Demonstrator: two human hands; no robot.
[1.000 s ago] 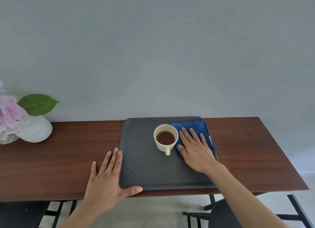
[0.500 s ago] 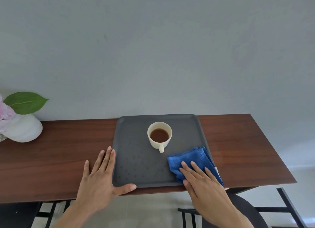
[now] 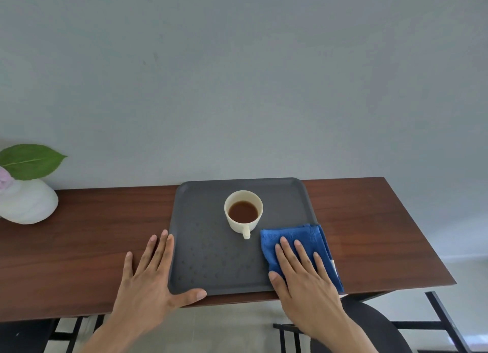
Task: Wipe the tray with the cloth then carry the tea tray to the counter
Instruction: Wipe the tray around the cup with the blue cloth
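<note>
Pink flower cut by left edge; cloth partly under right hand.

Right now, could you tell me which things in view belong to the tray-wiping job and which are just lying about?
Part of the job:
- tray
- blue cloth under the right hand
- cup of tea
- left hand steadying the tray

Lying about:
- white vase with its green leaf
- dark chair

A home room, plainly furnished.
A dark wood surface against a bare grey wall; at nine o'clock, a white vase of pink flowers.
</note>
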